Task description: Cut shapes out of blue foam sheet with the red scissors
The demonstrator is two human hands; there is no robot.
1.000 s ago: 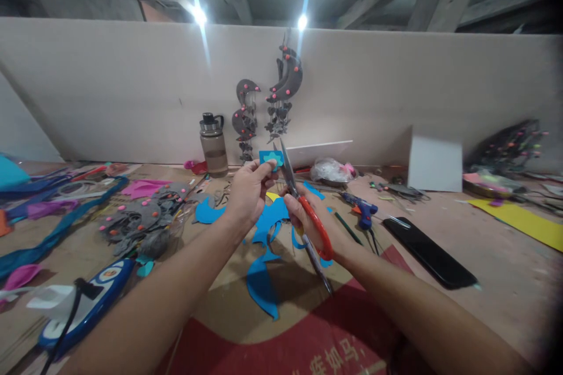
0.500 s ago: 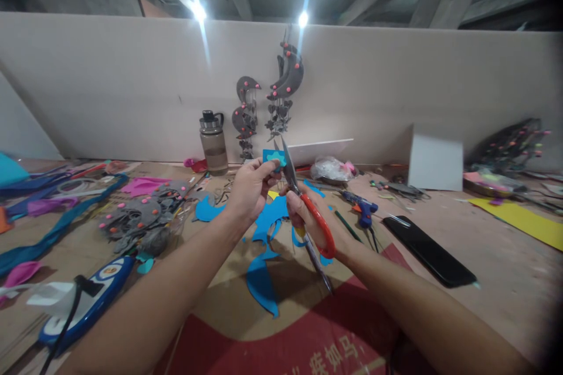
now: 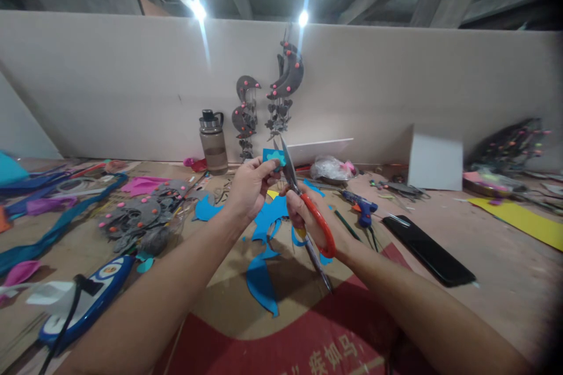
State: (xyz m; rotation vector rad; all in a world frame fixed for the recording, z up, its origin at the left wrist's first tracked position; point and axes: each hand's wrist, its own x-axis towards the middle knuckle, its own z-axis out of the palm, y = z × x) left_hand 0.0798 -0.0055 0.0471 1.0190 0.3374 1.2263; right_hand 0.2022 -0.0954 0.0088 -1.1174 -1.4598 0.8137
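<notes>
My left hand [image 3: 253, 184] pinches a small blue felt piece [image 3: 267, 154] with a lighter teal cut shape [image 3: 277, 157] lying on it; the thumb covers part of both. In my right hand [image 3: 305, 211] are scissors with red handles [image 3: 319, 225], their blades slightly apart and pointing up beside the right edge of the blue piece. Whether the blades touch it I cannot tell. A slim pen-like stick [image 3: 320, 269] shows below my right hand. Under the hands lie blue felt scraps [image 3: 270, 211] and a blue crescent-shaped cutout [image 3: 261, 284].
A blue glue gun [image 3: 364, 211] and a black phone [image 3: 428, 251] lie on the right. Grey felt pieces with pink dots [image 3: 136, 214] are heaped on the left. Behind stand a water bottle [image 3: 214, 143] and hanging grey moon ornaments [image 3: 288, 73] against a white panel [image 3: 132, 88].
</notes>
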